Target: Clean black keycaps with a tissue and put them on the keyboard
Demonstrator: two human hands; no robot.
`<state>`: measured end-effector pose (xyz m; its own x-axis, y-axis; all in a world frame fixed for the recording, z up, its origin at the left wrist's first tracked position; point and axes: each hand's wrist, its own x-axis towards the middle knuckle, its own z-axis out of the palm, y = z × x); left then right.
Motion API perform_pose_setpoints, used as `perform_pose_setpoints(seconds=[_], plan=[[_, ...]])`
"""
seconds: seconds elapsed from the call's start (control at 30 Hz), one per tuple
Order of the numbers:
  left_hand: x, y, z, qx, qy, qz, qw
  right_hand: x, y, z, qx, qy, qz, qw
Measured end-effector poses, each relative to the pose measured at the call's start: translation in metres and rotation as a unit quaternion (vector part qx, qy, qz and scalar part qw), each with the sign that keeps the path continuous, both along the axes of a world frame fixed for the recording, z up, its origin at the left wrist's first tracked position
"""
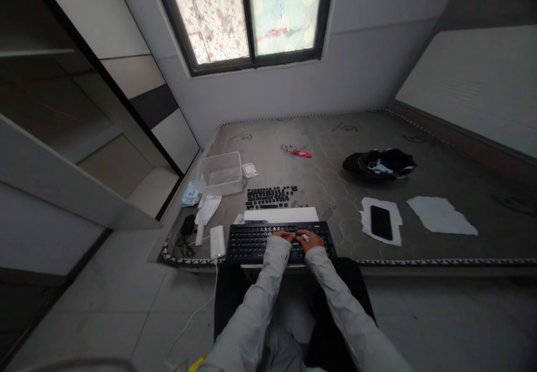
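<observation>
A black keyboard (247, 242) lies across my lap at the mattress edge. Above its right half my left hand (284, 236) is closed, its fingertips drawn together, and anything between them is too small to make out. Close beside it, my right hand (309, 241) is closed around a small white thing (306, 238) whose kind does not show. The fingertips of both hands nearly meet. Just beyond the keyboard lies a flat white panel (281, 215). Loose black keycaps (268, 197) are laid out in rows behind it.
Left of the keyboard are a white power strip (217, 242), a black mouse (188, 225) and a clear plastic bin (222, 175). To the right, a phone (381, 223) rests on white paper, with another paper sheet (441, 215) and a black cap (380, 164) nearby. A red packet (300, 152) lies farther back.
</observation>
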<state>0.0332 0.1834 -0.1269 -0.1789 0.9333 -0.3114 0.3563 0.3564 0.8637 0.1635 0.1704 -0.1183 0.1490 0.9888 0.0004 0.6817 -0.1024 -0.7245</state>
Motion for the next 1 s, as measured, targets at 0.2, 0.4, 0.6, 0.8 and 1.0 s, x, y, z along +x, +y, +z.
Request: perform_pose_setpoints(seconds=[0.2, 0.4, 0.6, 0.8, 1.0], plan=[[-0.004, 0.000, 0.000, 0.021, -0.009, -0.024, 0.999, 0.002, -0.002, 0.000, -0.002, -0.017, -0.006, 1.000], [-0.005, 0.005, -0.002, 0.009, -0.012, -0.034, 0.999, 0.000, -0.001, -0.003, 0.000, -0.038, -0.005, 0.999], [-0.002, 0.011, 0.000, -0.004, -0.020, -0.028, 0.999, 0.000, 0.000, -0.009, -0.003, -0.055, -0.011, 0.998], [-0.003, 0.008, -0.005, 0.008, -0.028, -0.023, 0.999, 0.000, 0.000, -0.011, -0.004, -0.054, -0.011, 0.998], [-0.003, 0.011, -0.006, 0.001, -0.020, -0.014, 1.000, -0.003, 0.001, -0.011, -0.001, -0.048, -0.022, 0.999]])
